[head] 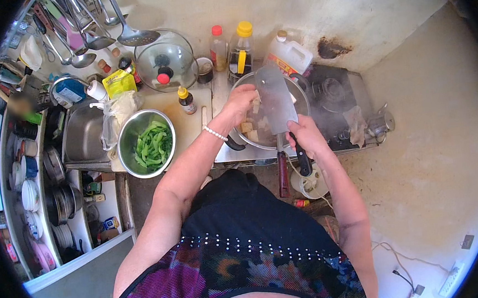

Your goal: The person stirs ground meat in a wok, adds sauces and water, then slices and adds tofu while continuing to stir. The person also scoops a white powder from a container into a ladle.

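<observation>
My right hand holds a cleaver by its black handle, with the broad metal blade tilted over a steaming pan. Close against the blade's left side, my left hand has its fingertips at a pale piece of tofu; whether they grip it is unclear. More tofu cubes lie in the pan, partly hidden by the blade and steam. Under the cleaver, a utensil with a reddish-brown handle sticks out over the pan's near rim; its head is hidden.
Left of the pan are a cutting board, a steel bowl of cut greens and a small sauce bottle. Bottles and a plastic jug stand behind. A stove burner and metal pitcher are right.
</observation>
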The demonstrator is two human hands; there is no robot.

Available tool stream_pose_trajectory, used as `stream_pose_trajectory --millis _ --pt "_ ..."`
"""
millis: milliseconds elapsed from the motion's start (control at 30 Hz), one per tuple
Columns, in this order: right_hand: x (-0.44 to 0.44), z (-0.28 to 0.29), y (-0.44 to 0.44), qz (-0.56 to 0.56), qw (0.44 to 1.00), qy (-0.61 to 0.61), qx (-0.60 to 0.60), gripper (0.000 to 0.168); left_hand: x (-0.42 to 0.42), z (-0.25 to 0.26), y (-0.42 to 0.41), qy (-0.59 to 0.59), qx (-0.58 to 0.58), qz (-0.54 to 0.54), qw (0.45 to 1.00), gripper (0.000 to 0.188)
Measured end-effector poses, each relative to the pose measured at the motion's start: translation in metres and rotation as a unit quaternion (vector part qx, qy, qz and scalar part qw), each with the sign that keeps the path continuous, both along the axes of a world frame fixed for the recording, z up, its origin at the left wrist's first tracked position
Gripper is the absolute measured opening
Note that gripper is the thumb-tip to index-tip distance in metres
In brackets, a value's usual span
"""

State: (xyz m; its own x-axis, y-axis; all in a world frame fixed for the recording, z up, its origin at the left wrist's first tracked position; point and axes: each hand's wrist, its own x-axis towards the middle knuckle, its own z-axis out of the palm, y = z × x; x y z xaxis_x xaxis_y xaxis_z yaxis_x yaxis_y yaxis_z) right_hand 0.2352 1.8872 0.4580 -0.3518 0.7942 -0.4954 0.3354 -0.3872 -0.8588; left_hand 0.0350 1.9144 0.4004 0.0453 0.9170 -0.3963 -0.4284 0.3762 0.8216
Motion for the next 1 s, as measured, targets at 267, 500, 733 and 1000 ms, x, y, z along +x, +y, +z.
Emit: stream_pose_trajectory --millis 267,500,733,1000 --pt "0.004 -0.014 -0.008 -0.072 0.897 0.345 -0.268 0.013 0.011 0.012 -0.007 -0.432 0.01 -0.058 0.9 0.053" --pt "0.016 -0.029 0.001 -0.112 0.898 0.338 -0.259 0.01 0.014 -0.005 -0.002 -0.327 -0.033 0.049 0.943 0.054" --pt "0.033 -0.008 0.008 -0.125 0.983 0.128 -0.05 0.013 0.016 0.024 -0.014 -0.099 -0.047 -0.049 0.993 0.071" --pt "0.013 0.039 -0.05 -0.049 0.996 0.073 0.033 0.01 -0.054 0.006 -0.118 0.271 0.107 0.144 0.946 0.029"
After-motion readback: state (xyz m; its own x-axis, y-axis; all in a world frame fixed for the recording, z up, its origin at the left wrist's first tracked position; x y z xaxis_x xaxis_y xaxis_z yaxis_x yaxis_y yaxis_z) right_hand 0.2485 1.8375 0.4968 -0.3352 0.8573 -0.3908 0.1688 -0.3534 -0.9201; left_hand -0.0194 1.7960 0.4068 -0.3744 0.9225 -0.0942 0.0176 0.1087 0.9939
